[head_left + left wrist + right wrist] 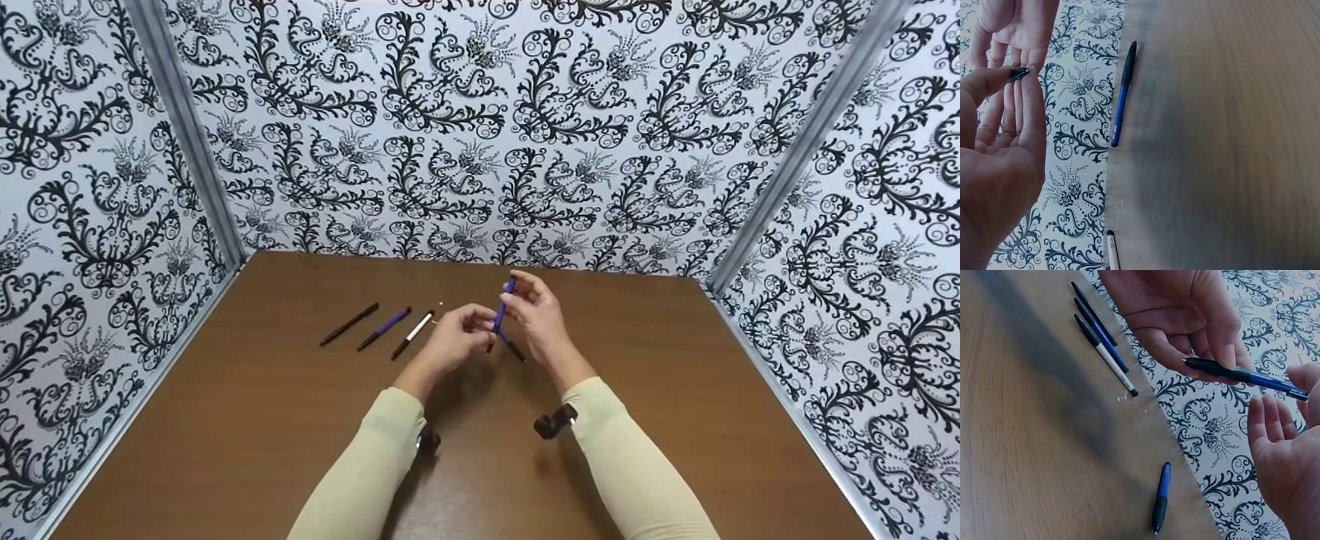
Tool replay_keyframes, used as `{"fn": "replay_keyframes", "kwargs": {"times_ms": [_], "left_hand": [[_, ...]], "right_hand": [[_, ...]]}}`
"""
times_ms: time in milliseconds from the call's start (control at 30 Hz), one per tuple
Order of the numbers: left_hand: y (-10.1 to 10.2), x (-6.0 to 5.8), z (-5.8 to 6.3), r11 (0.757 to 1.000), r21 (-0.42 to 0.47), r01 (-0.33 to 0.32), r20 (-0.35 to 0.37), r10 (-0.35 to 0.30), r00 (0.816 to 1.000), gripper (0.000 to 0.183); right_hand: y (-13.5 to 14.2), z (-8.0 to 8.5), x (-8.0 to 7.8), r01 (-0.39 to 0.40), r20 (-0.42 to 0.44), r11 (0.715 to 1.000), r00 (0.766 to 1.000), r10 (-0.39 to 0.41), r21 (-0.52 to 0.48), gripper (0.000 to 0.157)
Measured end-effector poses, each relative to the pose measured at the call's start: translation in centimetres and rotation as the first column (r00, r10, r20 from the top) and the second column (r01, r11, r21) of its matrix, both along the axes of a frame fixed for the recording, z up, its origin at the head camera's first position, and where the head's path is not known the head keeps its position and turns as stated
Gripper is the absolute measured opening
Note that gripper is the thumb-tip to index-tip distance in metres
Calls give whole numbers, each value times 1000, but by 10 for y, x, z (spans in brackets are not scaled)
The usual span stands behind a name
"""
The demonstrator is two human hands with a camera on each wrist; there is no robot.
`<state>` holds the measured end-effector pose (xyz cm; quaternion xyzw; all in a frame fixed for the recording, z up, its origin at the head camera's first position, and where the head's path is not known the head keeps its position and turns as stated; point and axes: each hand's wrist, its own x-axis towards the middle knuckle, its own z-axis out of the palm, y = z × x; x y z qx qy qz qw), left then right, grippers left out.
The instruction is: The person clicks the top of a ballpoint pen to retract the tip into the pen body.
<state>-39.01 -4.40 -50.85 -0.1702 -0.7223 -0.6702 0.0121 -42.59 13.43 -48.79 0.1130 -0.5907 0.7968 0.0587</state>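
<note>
Between both hands, above the table, a blue pen (501, 309) with a black grip is held. My left hand (456, 335) pinches its grip end between thumb and fingers, and the right wrist view shows the bare tip pointing out past them. The thumb and fingers of my right hand (541, 313) pinch the pen's blue upper end. In the left wrist view, only the dark tip of this pen (1018, 74) shows at the left fingertips. A second blue pen (1161, 495) with a black grip lies on the table just below the hands.
Left of the hands, a black pen (349, 325), a blue pen (385, 328) and a white pen (414, 334) with black ends lie slanted side by side on the brown table (262, 420). Patterned walls (465, 150) enclose the table's back and sides.
</note>
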Motion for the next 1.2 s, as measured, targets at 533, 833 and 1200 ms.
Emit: {"fn": "replay_keyframes", "kwargs": {"times_ms": [533, 833, 1200], "left_hand": [[5, 3, -3, 998, 57, -24, 27, 22, 999, 37], [6, 3, -4, 998, 67, -17, 32, 15, 999, 36], [7, 4, -4, 997, 79, 1, 65, -6, 998, 36]], "right_hand": [[-2, 2, -1, -17, -23, 1000, 1000, 17, -22, 50], [-1, 3, 0, -31, -33, 999, 999, 31, -7, 53], [1, 3, 0, -16, -37, 1000, 999, 17, 18, 51]]}}
